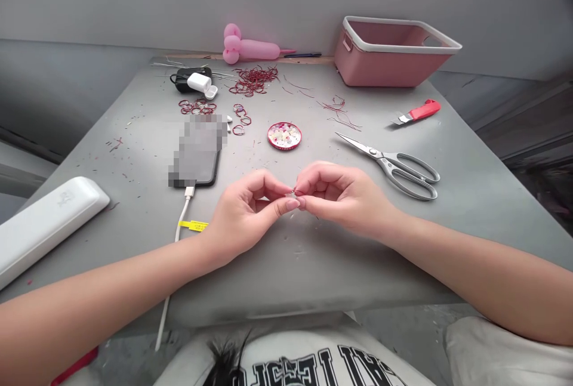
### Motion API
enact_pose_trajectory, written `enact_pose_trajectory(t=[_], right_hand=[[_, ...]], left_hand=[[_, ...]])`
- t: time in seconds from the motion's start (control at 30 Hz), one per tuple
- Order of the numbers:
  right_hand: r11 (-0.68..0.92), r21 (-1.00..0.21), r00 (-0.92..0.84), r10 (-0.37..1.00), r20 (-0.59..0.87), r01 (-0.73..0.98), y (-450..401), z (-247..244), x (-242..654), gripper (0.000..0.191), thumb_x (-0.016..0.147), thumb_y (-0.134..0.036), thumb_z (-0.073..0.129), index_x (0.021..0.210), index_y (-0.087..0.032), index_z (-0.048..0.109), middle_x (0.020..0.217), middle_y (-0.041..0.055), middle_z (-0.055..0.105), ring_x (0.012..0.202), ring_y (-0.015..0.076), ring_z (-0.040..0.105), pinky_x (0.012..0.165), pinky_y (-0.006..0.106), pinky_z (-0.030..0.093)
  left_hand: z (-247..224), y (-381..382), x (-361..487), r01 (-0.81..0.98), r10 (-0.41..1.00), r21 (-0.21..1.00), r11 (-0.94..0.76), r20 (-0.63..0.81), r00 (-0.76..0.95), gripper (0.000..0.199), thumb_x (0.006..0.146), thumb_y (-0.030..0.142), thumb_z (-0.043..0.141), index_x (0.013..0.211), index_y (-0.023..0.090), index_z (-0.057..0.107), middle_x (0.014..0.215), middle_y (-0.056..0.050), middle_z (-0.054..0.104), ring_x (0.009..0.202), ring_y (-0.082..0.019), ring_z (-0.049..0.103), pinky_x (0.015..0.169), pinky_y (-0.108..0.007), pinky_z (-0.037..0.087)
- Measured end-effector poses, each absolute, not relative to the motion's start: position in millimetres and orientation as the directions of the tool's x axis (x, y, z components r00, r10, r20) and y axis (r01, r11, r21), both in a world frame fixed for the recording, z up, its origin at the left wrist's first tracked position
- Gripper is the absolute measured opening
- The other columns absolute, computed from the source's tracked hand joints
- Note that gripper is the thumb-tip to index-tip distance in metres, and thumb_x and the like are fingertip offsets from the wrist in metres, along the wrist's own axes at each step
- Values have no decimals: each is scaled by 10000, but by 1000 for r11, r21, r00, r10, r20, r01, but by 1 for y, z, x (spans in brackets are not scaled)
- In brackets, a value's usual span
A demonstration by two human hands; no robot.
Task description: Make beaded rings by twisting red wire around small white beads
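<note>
My left hand (248, 210) and my right hand (344, 198) meet fingertip to fingertip over the near middle of the table. Both are closed in a pinch on a small pale bead with red cord (293, 193), mostly covered by the fingers. Just beyond them lies a round red-rimmed dish (285, 136) holding white, cream and pink beads. Several finished-looking red cord rings (197, 107) lie farther back on the left, and a few more cord rings (242, 117) sit closer to the dish. A heap of red cord pieces (255, 80) is behind these.
Grey scissors (389, 162) and a red-handled utility knife (418, 113) lie at right. A pink bin (385, 64) and pink balloon (255, 49) stand at the back. At left are a phone (199, 153) on a white cable (179, 225), an earbud case (199, 82) and a long white case (54, 225).
</note>
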State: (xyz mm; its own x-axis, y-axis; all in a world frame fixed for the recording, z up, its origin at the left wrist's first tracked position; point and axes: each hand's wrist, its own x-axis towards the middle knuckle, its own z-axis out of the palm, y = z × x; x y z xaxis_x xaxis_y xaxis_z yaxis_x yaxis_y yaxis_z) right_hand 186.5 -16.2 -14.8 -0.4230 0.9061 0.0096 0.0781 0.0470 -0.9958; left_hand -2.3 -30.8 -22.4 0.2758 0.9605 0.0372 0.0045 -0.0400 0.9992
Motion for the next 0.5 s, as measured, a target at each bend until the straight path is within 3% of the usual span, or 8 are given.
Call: enact_pose_trajectory(t=[0.33, 0.4, 0.5], right_hand=[[268, -920, -367, 918, 152, 288, -19, -15, 181, 89, 747, -119, 652, 696, -165, 596, 767, -3, 526, 618, 70, 517, 538, 206, 437], [170, -961, -396, 916, 71, 220, -18, -12, 181, 76, 755, -134, 673, 736, -166, 606, 742, -9, 558, 613, 73, 536, 542, 203, 451], [-178, -984, -552, 820, -152, 7, -12, -10, 184, 101, 801, -226, 692, 853, -155, 643, 751, -2, 629, 649, 84, 611, 617, 211, 524]], left_hand=[[-27, -28, -2, 31, 934, 999, -35, 22, 357, 105, 801, 213, 694, 770, 180, 599, 755, 4, 675, 717, -121, 663, 664, -225, 552], [-26, -29, -4, 11, 935, 1000, -13, 8, 354, 95, 812, 213, 684, 794, 183, 596, 764, 2, 679, 729, -128, 675, 671, -233, 559], [-23, -29, -7, -25, 937, 999, 23, -12, 350, 95, 812, 207, 691, 816, 184, 598, 762, 2, 689, 726, -131, 687, 676, -238, 566]])
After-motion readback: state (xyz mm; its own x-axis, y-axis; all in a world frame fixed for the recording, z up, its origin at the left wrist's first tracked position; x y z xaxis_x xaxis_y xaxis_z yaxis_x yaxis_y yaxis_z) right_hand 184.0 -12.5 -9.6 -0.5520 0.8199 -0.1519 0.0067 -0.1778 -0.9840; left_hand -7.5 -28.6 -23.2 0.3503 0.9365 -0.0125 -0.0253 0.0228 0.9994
